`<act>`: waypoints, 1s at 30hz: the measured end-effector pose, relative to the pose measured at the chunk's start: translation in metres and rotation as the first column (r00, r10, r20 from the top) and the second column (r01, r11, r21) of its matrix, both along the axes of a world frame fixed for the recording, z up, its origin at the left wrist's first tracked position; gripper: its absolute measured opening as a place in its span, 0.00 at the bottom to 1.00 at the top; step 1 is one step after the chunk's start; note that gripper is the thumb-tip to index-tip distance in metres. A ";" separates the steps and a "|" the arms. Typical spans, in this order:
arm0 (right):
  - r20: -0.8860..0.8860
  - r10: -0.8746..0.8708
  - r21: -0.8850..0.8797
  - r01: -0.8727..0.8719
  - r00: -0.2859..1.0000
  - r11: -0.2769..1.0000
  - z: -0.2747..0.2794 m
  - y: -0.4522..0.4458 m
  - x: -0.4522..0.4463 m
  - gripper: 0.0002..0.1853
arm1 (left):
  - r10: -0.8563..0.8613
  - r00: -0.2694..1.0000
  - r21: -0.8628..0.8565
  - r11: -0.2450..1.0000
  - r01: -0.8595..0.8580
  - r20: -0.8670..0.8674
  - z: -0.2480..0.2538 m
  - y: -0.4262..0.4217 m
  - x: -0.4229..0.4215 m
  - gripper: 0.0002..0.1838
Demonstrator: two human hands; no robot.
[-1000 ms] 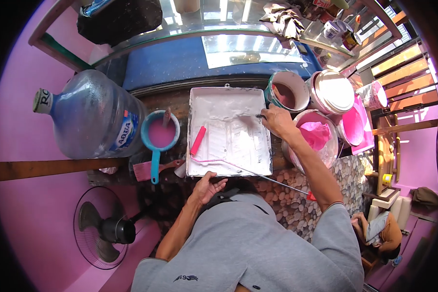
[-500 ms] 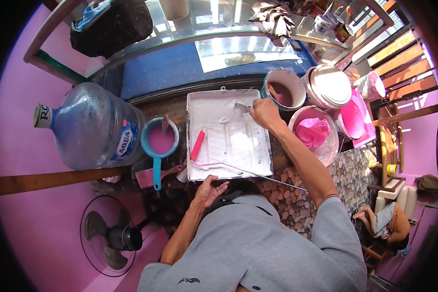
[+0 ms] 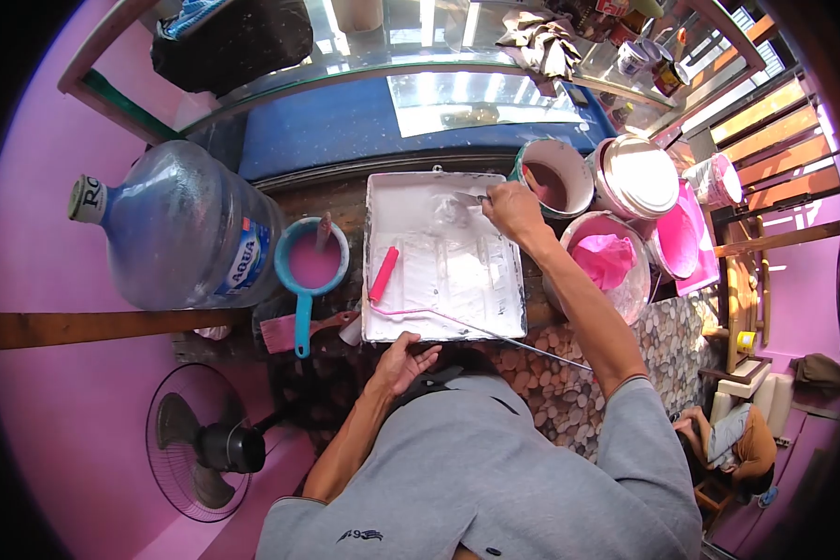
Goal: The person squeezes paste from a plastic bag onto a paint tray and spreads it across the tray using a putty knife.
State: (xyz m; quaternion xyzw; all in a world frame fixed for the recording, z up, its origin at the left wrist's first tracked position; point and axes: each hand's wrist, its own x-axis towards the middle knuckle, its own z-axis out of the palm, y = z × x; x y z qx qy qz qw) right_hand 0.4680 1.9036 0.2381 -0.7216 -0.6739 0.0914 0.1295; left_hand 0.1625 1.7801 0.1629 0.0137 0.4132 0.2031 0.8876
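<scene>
In front of me a white paint tray [image 3: 376,201] lies on a wooden surface, smeared with white paint. My right hand [image 3: 515,215] grips a scraper [image 3: 465,199] by its handle, its blade over the paint at the tray's far end. At the near edge, my left hand [image 3: 403,364] touches the tray rim with thumb up and fingers curled beneath; how far they reach under it is hidden. A small paint roller [image 3: 383,274] with a pink sleeve rests in the tray, its wire handle reaching over the near right edge.
Left of the tray are a blue dipper [image 3: 310,261] with pink paint, a paintbrush [image 3: 299,330] and a large water bottle [image 3: 191,224]. Paint buckets [image 3: 562,173] stand on the right. A fan [image 3: 205,443] is at lower left; another person [image 3: 733,439] sits at lower right.
My right hand and the scraper have shifted slightly within the tray's far end, and the paint there looks disturbed. The view has shifted a little. My left hand stays at the near edge.
</scene>
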 end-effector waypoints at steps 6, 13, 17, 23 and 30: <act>0.050 0.163 0.058 -0.165 0.985 0.984 -0.005 -0.001 -0.014 0.11 | 0.031 0.999 0.003 1.000 -0.031 -0.029 0.002 -0.001 0.000 0.10; 0.071 0.124 0.074 -0.129 0.990 0.989 -0.012 0.010 -0.020 0.08 | 0.011 1.000 -0.013 1.000 -0.010 0.017 -0.003 0.000 -0.001 0.09; 0.043 0.230 0.017 -0.231 0.972 0.973 0.008 -0.001 -0.030 0.08 | 0.034 0.999 -0.010 0.999 -0.034 0.012 -0.002 -0.001 -0.001 0.10; 0.102 0.146 0.077 -0.155 0.984 0.985 -0.010 0.009 -0.022 0.08 | 0.043 0.999 -0.006 0.999 -0.043 -0.023 0.005 -0.001 0.002 0.10; 0.044 0.187 0.020 -0.188 0.981 0.982 0.009 0.006 -0.028 0.09 | 0.054 0.998 -0.004 0.999 -0.054 -0.017 0.005 -0.002 0.001 0.10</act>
